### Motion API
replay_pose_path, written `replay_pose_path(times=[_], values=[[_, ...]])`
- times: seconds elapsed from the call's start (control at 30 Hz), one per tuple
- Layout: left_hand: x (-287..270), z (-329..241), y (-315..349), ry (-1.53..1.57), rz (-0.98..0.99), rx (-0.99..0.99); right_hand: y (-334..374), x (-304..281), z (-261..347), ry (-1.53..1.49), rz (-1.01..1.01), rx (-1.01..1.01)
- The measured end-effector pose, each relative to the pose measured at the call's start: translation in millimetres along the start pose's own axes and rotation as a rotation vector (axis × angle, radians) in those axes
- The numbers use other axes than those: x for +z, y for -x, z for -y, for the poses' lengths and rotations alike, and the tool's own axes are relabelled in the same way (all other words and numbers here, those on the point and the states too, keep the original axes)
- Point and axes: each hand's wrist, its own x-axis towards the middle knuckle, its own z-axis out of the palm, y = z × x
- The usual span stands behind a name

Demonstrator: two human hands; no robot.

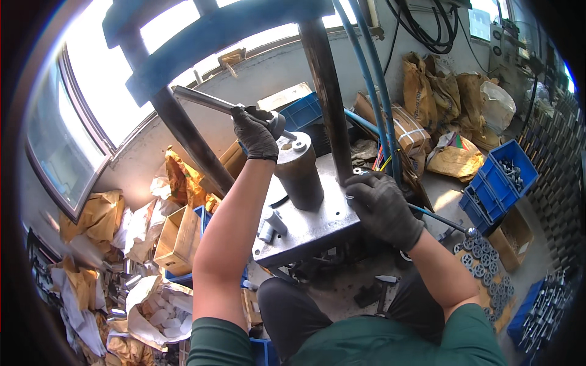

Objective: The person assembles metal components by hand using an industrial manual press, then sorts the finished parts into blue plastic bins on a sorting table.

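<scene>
My left hand (255,135), in a dark glove, is closed around a long metal shaft (204,99) with a round collar (276,124) near its lower end. The shaft slants above a dark steel cylinder (299,177) that stands upright on the press's metal plate (314,233). A small washer-like ring (298,146) lies on the cylinder's top. My right hand (384,207), gloved too, is bent into a pinch beside the right press post (326,97). At its fingertips shows a small metal ring (349,196). Short metal cylinders (274,221) rest on the plate's left part.
A lever with a ball end (470,232) sticks out to the right. Blue crates (503,174) with metal parts and toothed wheels (482,262) lie at the right. A hammer (384,290) lies below the plate. Sacks and a wooden box (177,244) crowd the left.
</scene>
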Motion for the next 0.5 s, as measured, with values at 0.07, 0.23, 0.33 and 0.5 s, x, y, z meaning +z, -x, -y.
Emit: replay_pose_path(times=[0.07,0.23,0.33,0.5], values=[[2.1,11.5,-4.6,-0.088,-0.010,0.025,28.6,-55.3,10.1,0.217,0.108,-0.049],[4.4,30.9,-10.9,-0.206,-0.017,0.030,78.5,-152.9,8.8,0.635,0.589,0.218],[6.6,31.8,-4.0,-0.191,0.107,0.087,99.1,-167.7,-2.7,0.564,0.606,0.345],[13.4,35.0,0.2,-0.219,0.171,0.096,79.3,-149.1,-52.9,0.529,0.079,0.129]])
